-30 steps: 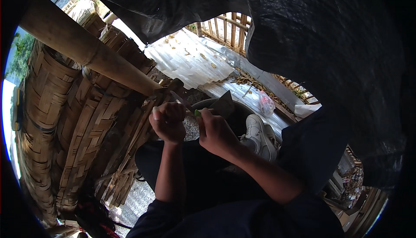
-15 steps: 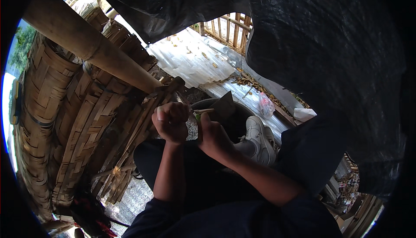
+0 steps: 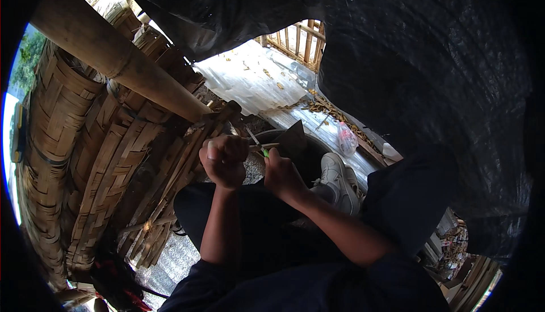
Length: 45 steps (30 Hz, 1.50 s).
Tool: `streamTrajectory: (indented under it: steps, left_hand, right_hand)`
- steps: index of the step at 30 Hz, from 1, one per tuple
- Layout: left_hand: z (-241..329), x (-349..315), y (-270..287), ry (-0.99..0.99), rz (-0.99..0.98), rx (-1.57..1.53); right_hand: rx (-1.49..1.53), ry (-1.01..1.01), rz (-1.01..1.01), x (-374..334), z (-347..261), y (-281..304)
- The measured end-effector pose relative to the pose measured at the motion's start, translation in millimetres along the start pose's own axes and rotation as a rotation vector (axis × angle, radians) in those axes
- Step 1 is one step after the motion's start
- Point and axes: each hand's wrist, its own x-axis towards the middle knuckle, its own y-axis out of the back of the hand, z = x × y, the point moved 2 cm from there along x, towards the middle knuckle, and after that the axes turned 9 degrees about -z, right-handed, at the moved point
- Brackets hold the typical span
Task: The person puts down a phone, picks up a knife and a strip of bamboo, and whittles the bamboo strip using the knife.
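Fingers (image 3: 274, 167) of the right hand (image 3: 284, 178) wrapped round a green-handled knife (image 3: 265, 153); left hand (image 3: 223, 161) curled into a fist.

Knife blade slants up and left from the right hand, ahead of the gap between the hands. Pale thin strip (image 3: 272, 144) crosses near it, beside the left fist; cannot tell whether that fist grips it. Beyond: dark round tub (image 3: 319, 137), white sneaker (image 3: 339, 184) by its near side, clear plastic bag (image 3: 347, 139) on corrugated metal sheeting (image 3: 250, 79). Woven bamboo rolls (image 3: 62, 119) stand left, under a thick bamboo pole (image 3: 122, 59).
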Motion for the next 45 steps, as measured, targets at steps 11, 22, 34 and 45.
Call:
streamTrajectory:
  steps: [11, 22, 34, 45]
  left_hand:
    - [10.1, -0.6, 24.2, 0.077, 0.051, -0.145]
    - [9.4, 3.0, 6.5, -0.003, -0.054, -0.048]
    - [4.6, -1.6, 8.5, -0.025, -0.017, -0.06]
    - [7.4, -2.7, 11.3, 0.042, 0.145, 0.015]
  right_hand:
    - [0.059, 0.187, -0.025, -3.3, -40.3, 13.3]
    - [0.079, 0.239, -0.035, -4.1, -67.5, 21.9]
    - [0.109, 0.198, -0.06, 1.4, -63.4, 25.5]
    - [0.045, 0.037, -0.064, 9.9, -26.9, 6.7]
